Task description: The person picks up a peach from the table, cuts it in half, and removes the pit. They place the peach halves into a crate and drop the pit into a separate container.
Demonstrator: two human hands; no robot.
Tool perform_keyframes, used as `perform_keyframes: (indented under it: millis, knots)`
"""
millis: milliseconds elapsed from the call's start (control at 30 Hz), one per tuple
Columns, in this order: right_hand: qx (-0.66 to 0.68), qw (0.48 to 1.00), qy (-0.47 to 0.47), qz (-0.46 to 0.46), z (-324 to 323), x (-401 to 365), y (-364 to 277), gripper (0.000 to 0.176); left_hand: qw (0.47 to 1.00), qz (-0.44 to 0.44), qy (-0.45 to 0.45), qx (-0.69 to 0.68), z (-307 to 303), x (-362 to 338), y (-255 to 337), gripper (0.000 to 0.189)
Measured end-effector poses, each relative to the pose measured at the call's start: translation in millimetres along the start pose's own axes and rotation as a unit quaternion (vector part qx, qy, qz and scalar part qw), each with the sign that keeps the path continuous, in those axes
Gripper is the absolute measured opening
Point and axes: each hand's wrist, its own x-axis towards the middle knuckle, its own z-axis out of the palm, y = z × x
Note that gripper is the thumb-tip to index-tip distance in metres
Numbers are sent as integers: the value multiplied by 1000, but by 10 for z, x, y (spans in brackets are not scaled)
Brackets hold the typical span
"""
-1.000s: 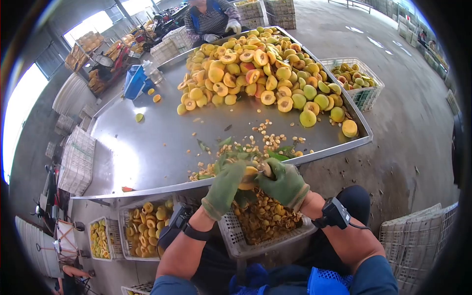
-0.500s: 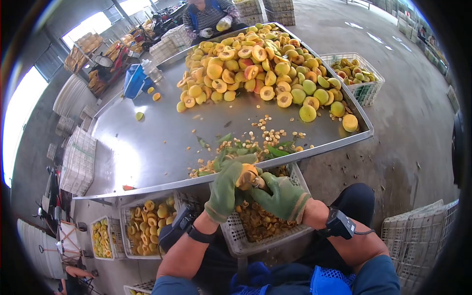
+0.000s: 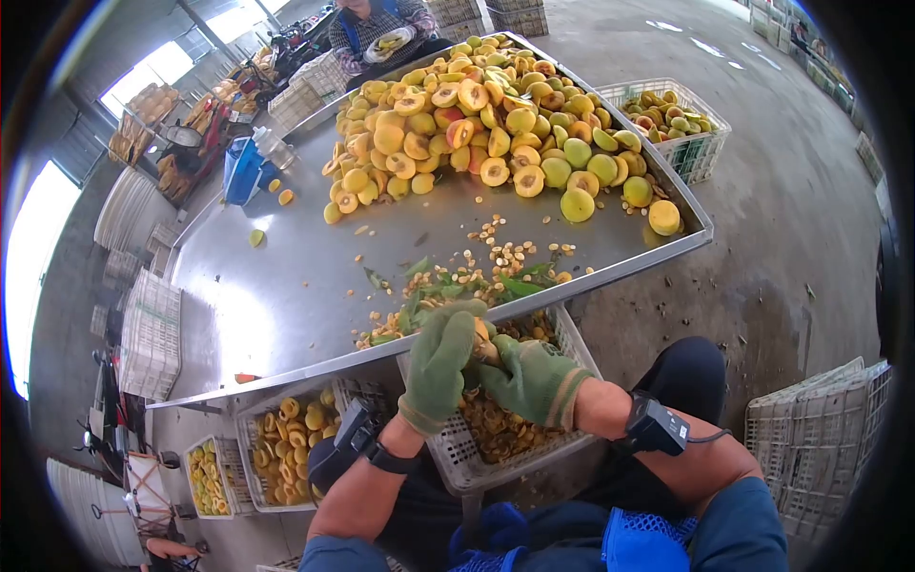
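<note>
The left hand pinches one mostly hidden peach while the right hand curls against it (its hold I cannot tell) — one crate beneath the grip, one fruit heap beyond.

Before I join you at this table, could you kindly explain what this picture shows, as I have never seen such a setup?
Gladly. There is no machine here: a person works with two hands in green gloves. The view comes from a camera worn on that person's head, looking forward and down.

The left hand is closed around a piece of yellow fruit, and the right hand is close against it. Whether the right hand holds a tool is too hidden to tell.

On the metal table lies a large pile of what look like peaches, many halved. Nearer are green leaves and small pale pieces. Below the hands is a plastic crate with fruit scraps.
</note>
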Motion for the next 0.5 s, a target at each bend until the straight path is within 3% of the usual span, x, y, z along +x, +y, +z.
perform_keyframes:
  millis: [100, 300, 500]
  knots:
    - [46, 999, -22, 14, 4, 30, -27, 33, 998, 53, 9, 43, -13, 10, -11, 34]
    - [173, 976, -101, 87, -13, 54, -77, 41, 998, 28, 18, -58, 35, -32, -15, 31]
    - [231, 931, -192, 209, -196, 39, -275, 48, 998, 19, 28, -56, 56, -43, -22, 30]
